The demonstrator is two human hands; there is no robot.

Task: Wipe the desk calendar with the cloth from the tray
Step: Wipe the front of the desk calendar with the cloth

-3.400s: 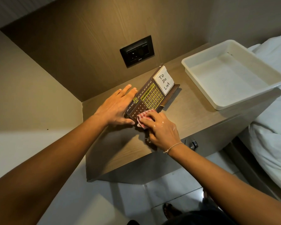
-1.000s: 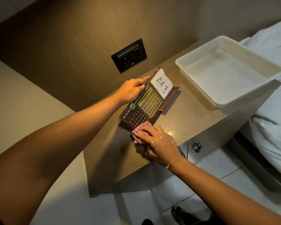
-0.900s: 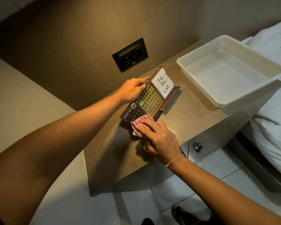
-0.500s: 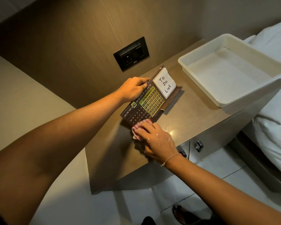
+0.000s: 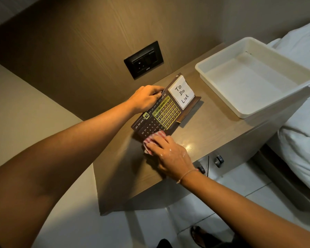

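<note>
A dark brown desk calendar (image 5: 161, 113) with a yellow-green date grid and a white "To Do List" pad stands tilted on the wooden bedside table (image 5: 213, 126). My left hand (image 5: 147, 98) grips the calendar's top edge from behind. My right hand (image 5: 168, 153) presses a red-and-white checked cloth (image 5: 153, 138) against the calendar's lower front corner; most of the cloth is hidden under my fingers. The white tray (image 5: 218, 96) sits at the table's right end with nothing in it.
A black wall socket (image 5: 143, 59) is set in the wood panel behind the calendar. Drawer knobs (image 5: 218, 159) show on the table's front. A white bed (image 5: 302, 131) lies to the right, tiled floor below, and a sandalled foot (image 5: 200, 235) near the bottom.
My left hand moved from lying flat beside the calendar to gripping its top edge. My right hand keeps rubbing the cloth back and forth at the lower front corner.
</note>
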